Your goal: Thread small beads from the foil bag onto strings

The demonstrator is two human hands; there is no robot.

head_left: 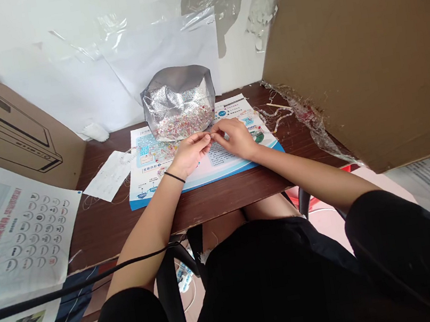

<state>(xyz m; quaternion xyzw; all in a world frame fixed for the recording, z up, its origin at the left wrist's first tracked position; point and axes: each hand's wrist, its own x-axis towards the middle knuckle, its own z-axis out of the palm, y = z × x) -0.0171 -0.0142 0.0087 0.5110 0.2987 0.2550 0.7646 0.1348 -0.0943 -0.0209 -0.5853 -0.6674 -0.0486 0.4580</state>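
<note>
My left hand (192,153) and my right hand (233,137) meet above a blue-edged printed leaflet (235,166), with their fingertips pinched close together. Anything between those fingertips is too small to make out. Just beyond them stands an open silver foil bag (177,88), holding a heap of small multicoloured beads (179,124). The bag rests on the far edge of the leaflet. A few loose beads lie on the leaflet near my left hand. A black band (174,176) circles my left wrist.
The leaflet lies on a dark wooden table (206,208). Beaded strands (276,115) lie to the right, and a white paper slip (109,175) to the left. Upright cardboard sheets (360,53) (3,122) flank the table, a printed poster (18,228) lies left, and a black cable (68,288) crosses in front.
</note>
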